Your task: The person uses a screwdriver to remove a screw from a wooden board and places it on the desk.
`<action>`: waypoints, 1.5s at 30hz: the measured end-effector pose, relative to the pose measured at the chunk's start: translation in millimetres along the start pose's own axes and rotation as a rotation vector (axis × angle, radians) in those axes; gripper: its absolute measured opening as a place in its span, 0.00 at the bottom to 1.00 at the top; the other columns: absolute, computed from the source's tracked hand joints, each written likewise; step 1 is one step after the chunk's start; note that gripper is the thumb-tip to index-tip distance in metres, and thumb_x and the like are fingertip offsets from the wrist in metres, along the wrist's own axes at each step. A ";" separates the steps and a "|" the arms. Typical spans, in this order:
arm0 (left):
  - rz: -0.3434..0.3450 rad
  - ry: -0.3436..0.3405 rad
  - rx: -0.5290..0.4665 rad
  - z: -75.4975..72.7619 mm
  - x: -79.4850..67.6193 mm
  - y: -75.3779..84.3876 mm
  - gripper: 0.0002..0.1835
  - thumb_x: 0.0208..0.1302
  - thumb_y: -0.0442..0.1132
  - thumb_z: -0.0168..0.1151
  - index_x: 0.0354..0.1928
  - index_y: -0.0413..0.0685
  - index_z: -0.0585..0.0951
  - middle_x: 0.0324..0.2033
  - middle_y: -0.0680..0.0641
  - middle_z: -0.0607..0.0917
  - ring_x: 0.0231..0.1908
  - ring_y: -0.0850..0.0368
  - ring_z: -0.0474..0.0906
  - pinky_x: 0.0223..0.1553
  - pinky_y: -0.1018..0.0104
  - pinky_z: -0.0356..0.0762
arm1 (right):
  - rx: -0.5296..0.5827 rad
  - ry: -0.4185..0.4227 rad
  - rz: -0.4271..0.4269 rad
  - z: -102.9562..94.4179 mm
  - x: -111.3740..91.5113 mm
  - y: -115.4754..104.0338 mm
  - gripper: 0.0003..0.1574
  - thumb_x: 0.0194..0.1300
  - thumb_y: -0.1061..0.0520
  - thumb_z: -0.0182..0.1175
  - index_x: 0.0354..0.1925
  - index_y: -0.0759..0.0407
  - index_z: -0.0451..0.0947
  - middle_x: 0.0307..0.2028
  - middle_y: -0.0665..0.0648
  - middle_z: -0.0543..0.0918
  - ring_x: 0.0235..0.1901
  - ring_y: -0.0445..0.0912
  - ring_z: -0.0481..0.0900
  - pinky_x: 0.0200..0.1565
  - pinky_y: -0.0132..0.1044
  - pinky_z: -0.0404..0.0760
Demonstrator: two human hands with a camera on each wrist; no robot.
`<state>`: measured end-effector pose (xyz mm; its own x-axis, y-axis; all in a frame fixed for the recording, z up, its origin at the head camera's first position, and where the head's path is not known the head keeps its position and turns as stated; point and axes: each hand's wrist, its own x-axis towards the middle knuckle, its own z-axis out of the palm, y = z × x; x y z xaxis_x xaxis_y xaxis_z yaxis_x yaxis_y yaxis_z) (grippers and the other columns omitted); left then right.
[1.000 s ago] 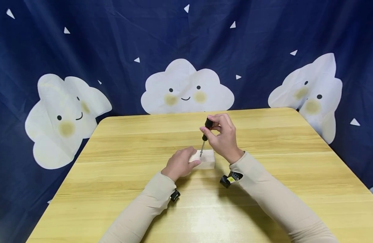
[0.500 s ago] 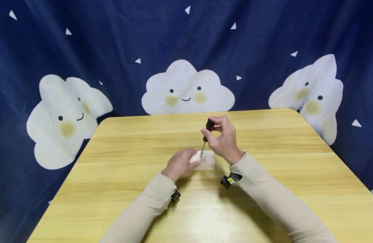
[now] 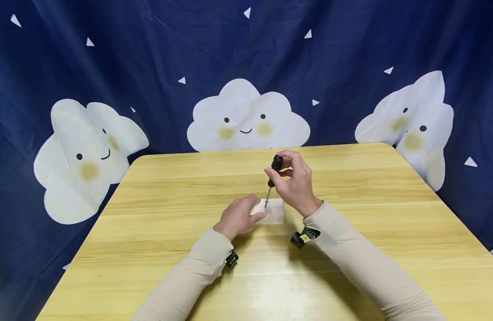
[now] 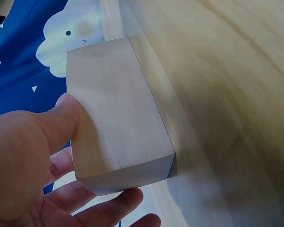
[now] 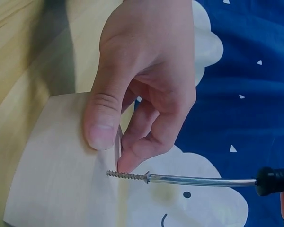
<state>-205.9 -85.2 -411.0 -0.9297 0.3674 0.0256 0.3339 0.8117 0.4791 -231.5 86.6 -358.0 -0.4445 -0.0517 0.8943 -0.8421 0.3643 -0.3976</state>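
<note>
A pale wooden block [image 3: 275,214] lies on the table near the middle of the head view. My left hand [image 3: 239,215] grips its left end, thumb on the near face, as the left wrist view also shows. My right hand [image 3: 296,183] pinches the black handle of a screwdriver [image 3: 276,162] between thumb and fingers above the block. The shaft slants down to a threaded screw [image 5: 128,175] at its tip. In the right wrist view, the screw's pointed end overlaps the block's upper edge, close to my left thumb. Only a sliver of my right hand shows there.
The light wood-grain table [image 3: 170,249] spreads around both hands. Behind it hangs a dark blue curtain [image 3: 158,53] printed with white clouds and triangles. Black wrist cameras sit under both cuffs, the right one [image 3: 298,239] just above the tabletop.
The fingers of my right hand have shifted slightly on the screwdriver handle. My left hand and the block stay in place.
</note>
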 end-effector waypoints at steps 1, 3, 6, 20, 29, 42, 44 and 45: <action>0.000 0.000 0.001 0.0 0.0 0.1 0.23 0.65 0.50 0.64 0.57 0.45 0.78 0.52 0.46 0.82 0.47 0.49 0.79 0.43 0.53 0.78 | -0.003 0.000 -0.003 -0.3 -0.2 0.3 0.28 0.50 0.71 0.72 0.48 0.72 0.70 0.32 0.65 0.78 0.28 0.52 0.80 0.24 0.39 0.82; -0.001 0.000 0.004 0.0 0.0 0.2 0.23 0.66 0.50 0.64 0.57 0.45 0.78 0.52 0.46 0.82 0.47 0.50 0.79 0.42 0.54 0.78 | -0.008 -0.003 -0.010 -0.6 -0.6 1.0 0.28 0.50 0.71 0.72 0.47 0.72 0.71 0.33 0.65 0.78 0.28 0.52 0.80 0.24 0.38 0.82; 0.000 0.000 0.005 0.0 0.0 0.2 0.23 0.66 0.50 0.64 0.57 0.45 0.78 0.51 0.46 0.82 0.44 0.51 0.79 0.40 0.55 0.78 | -0.007 -0.008 -0.022 -1.0 -0.8 1.9 0.26 0.51 0.72 0.71 0.47 0.72 0.71 0.34 0.66 0.78 0.28 0.53 0.80 0.24 0.39 0.82; 0.005 -0.003 -0.006 -1.9 -2.0 0.8 0.23 0.65 0.50 0.64 0.56 0.44 0.78 0.50 0.46 0.83 0.43 0.51 0.79 0.38 0.56 0.77 | -0.026 0.018 -0.030 2.9 -2.4 0.4 0.32 0.45 0.71 0.75 0.48 0.73 0.72 0.37 0.67 0.77 0.29 0.54 0.79 0.25 0.42 0.83; 0.008 0.003 -0.006 -2.6 -2.0 0.7 0.23 0.65 0.50 0.64 0.56 0.44 0.78 0.53 0.45 0.82 0.51 0.47 0.79 0.46 0.51 0.78 | -0.047 0.036 -0.024 6.6 -1.0 -4.7 0.28 0.48 0.72 0.72 0.47 0.73 0.72 0.35 0.66 0.74 0.26 0.53 0.79 0.22 0.39 0.82; 0.006 0.011 0.003 -0.8 -1.7 0.4 0.22 0.65 0.49 0.64 0.54 0.44 0.78 0.44 0.47 0.83 0.35 0.54 0.77 0.32 0.60 0.75 | -0.041 -0.005 -0.017 4.0 -2.7 -4.0 0.25 0.55 0.74 0.64 0.51 0.75 0.69 0.37 0.68 0.76 0.31 0.56 0.80 0.28 0.41 0.84; 0.008 0.013 0.001 -0.8 -1.6 0.5 0.21 0.65 0.49 0.64 0.54 0.44 0.78 0.45 0.47 0.83 0.36 0.54 0.77 0.33 0.59 0.76 | -0.055 0.005 -0.018 3.9 -4.4 -2.8 0.28 0.53 0.72 0.68 0.51 0.74 0.69 0.38 0.68 0.76 0.32 0.56 0.80 0.28 0.42 0.84; 0.008 0.013 0.000 -0.8 -1.6 0.5 0.22 0.65 0.49 0.64 0.54 0.44 0.78 0.46 0.47 0.83 0.37 0.53 0.78 0.35 0.58 0.77 | -0.067 0.013 -0.018 3.7 -5.1 -2.3 0.30 0.51 0.71 0.71 0.51 0.74 0.69 0.38 0.68 0.76 0.31 0.56 0.80 0.27 0.42 0.84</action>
<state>-204.4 -85.7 -410.2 -0.9289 0.3681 0.0410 0.3417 0.8088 0.4786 -228.4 82.5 -362.5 -0.4255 -0.0469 0.9037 -0.8274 0.4247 -0.3675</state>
